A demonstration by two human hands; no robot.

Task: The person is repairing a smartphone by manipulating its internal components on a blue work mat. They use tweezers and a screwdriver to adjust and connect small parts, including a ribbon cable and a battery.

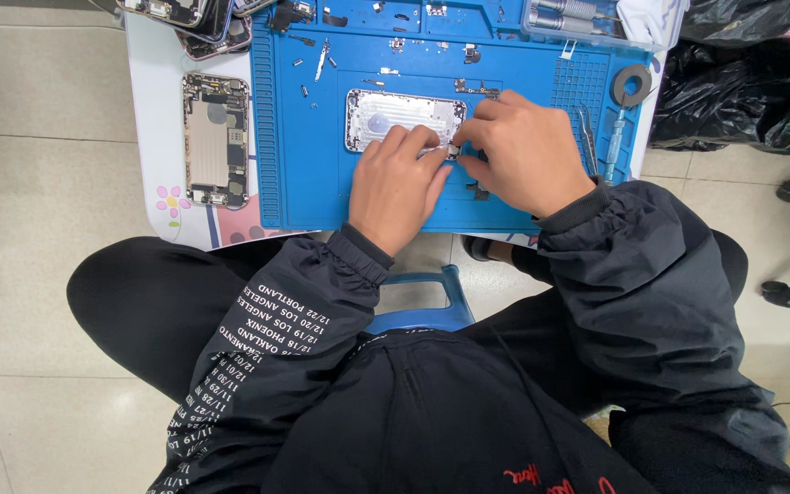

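We see 2 hands meeting over a blue work mat (304, 183) that covers most of a small white surface (144, 110). On the mat lies an opened silver phone shell (395, 117), long side left to right, its lower right corner under the fingers. Our left hand (397, 187) is curled, its fingertips pressed down at the shell's lower edge. Our right hand (518, 151) is curled too, thumb and forefinger pinched together on a small metal part (453, 150) at that same corner; the part is too small to identify. Both hands touch each other at the fingertips.

To the left, off the mat on the white surface, lies a second opened phone (216, 139), upright in the view, with its inner parts showing. Small screws and brackets (322, 59) are scattered across the mat's upper area. At the mat's right edge we see tweezers (587, 137), a screwdriver (615, 146) and a roll of tape (631, 84). Black plastic bags (742, 87) sit on the floor to the right.
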